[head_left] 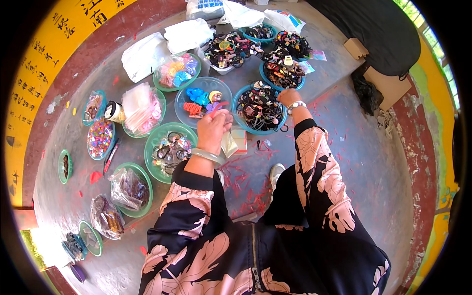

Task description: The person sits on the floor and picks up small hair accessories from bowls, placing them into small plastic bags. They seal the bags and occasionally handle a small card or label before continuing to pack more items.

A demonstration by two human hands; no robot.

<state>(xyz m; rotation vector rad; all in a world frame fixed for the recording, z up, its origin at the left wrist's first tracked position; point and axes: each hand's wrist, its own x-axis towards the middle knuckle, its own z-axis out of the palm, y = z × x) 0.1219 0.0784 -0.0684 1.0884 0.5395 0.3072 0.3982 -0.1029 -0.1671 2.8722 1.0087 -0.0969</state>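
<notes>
My left hand (214, 129), with a pale bangle on its wrist, is closed in front of a clear blue basin (180, 114) holding blue, orange and purple hair ties. A thin red strip shows at its fingertips; I cannot tell whether they grip it. My right hand (291, 97), a bracelet at its wrist, is closed at the right rim of a blue basket (239, 123) heaped with dark hair ties (260, 105). Whatever its fingers pinch is hidden. Below my left hand lie small clear bags (229, 145) and an orange-edged card (240, 139).
Green baskets of hair ties (172, 152), plastic sleeves (136, 101) and bagged pieces (129, 184) stand at the left. More dark hair ties (283, 73) fill containers at the back. White sacks (145, 55) lie behind. Red scraps (255, 196) litter the floor around my shoes.
</notes>
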